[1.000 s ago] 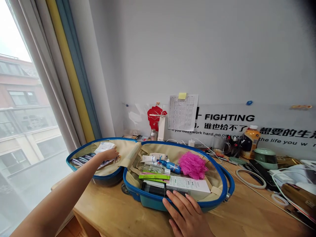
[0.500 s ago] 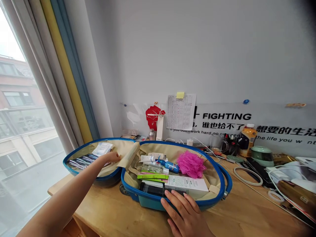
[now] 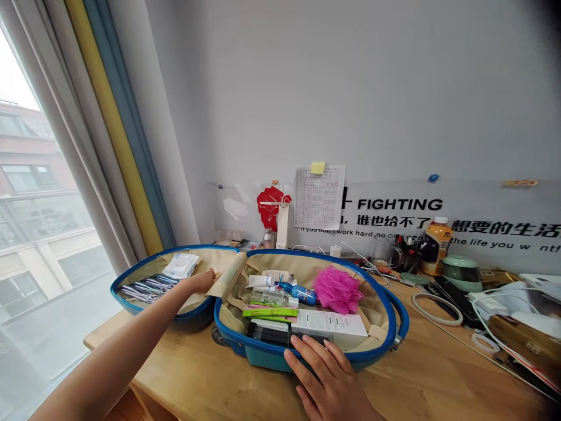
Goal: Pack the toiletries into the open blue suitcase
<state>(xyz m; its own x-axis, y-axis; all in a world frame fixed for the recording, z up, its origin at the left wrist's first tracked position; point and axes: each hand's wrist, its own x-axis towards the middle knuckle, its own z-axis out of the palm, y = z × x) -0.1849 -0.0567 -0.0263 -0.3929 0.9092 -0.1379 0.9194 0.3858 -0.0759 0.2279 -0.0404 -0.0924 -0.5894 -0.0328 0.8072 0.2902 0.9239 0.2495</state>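
Observation:
An open blue suitcase point(image 3: 258, 349) with beige lining lies on the desk. My left hand point(image 3: 205, 282) reaches into its left half beside the beige divider flap point(image 3: 225, 278). Its fingers are closed, and what they hold, if anything, is hidden. Silvery packets point(image 3: 146, 287) and a white packet point(image 3: 181, 265) lie nearby. My right hand point(image 3: 326, 374) rests on the front rim, fingers stretched out. Behind it sit a white box point(image 3: 335, 323), a dark cylinder point(image 3: 269, 334), green sachets point(image 3: 269, 313), a blue bottle point(image 3: 303, 294), white tubes point(image 3: 262, 281) and a pink bath puff point(image 3: 337, 290).
Cables point(image 3: 438, 310), an orange-labelled bottle point(image 3: 437, 245), a green-lidded container point(image 3: 462, 273) and pens point(image 3: 409, 254) crowd the right of the wooden desk point(image 3: 210, 380). A white lamp point(image 3: 283, 227) stands behind the suitcase. A curtained window is on the left.
The left hand has shifted very slightly within the left half, beside the flap. The view has moved a little; the right hand stays on the rim.

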